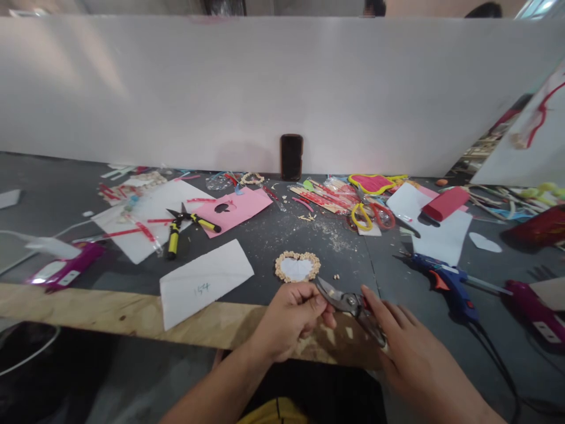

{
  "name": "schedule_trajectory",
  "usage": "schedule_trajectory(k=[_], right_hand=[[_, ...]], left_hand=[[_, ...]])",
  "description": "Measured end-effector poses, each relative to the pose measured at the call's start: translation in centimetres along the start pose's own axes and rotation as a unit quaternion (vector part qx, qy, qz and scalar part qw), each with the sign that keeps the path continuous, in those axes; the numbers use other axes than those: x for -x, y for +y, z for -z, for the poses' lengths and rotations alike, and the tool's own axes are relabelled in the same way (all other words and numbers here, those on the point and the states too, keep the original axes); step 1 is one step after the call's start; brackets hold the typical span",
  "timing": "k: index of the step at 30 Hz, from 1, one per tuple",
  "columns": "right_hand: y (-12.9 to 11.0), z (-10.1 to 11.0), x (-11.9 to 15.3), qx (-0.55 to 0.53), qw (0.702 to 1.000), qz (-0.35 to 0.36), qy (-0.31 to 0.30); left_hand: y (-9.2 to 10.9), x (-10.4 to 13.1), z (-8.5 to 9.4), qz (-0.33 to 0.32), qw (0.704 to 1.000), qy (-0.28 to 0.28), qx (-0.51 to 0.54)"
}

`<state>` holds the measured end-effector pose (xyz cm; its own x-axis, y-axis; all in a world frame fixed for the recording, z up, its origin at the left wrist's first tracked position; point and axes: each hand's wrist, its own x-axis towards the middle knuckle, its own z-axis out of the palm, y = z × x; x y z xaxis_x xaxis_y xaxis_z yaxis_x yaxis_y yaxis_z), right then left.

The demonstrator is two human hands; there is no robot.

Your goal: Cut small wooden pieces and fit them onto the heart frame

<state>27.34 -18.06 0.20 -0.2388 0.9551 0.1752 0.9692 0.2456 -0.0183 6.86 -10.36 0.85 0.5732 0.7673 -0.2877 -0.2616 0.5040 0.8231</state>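
My right hand [397, 330] is wrapped round the handles of metal pruning shears [352, 302], whose blades point left towards my left hand [293, 318]. The fingers of my left hand are pinched together close to the blades; what they hold is too small to make out. Just beyond my hands lies a white paper heart [296, 269] edged with small beige pieces [279, 268]. Two tiny beige bits [336, 276] lie to the right of the heart.
Left are a marked white paper [205, 282], yellow-black pliers [173, 241] and pink paper [233, 211]. Right are a blue glue gun [445, 282], scissors [362, 217] and a red block [445, 203]. A phone [291, 156] leans on the white partition [198, 88].
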Motion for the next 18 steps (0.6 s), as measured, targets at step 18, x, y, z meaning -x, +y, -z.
schedule_trajectory(k=[18], right_hand=[[1.1, 0.0, -1.0, -0.074, 0.988, -0.045, -0.130]], left_hand=[[-0.7, -1.3, -0.7, -0.036, 0.999, 0.036, 0.018]])
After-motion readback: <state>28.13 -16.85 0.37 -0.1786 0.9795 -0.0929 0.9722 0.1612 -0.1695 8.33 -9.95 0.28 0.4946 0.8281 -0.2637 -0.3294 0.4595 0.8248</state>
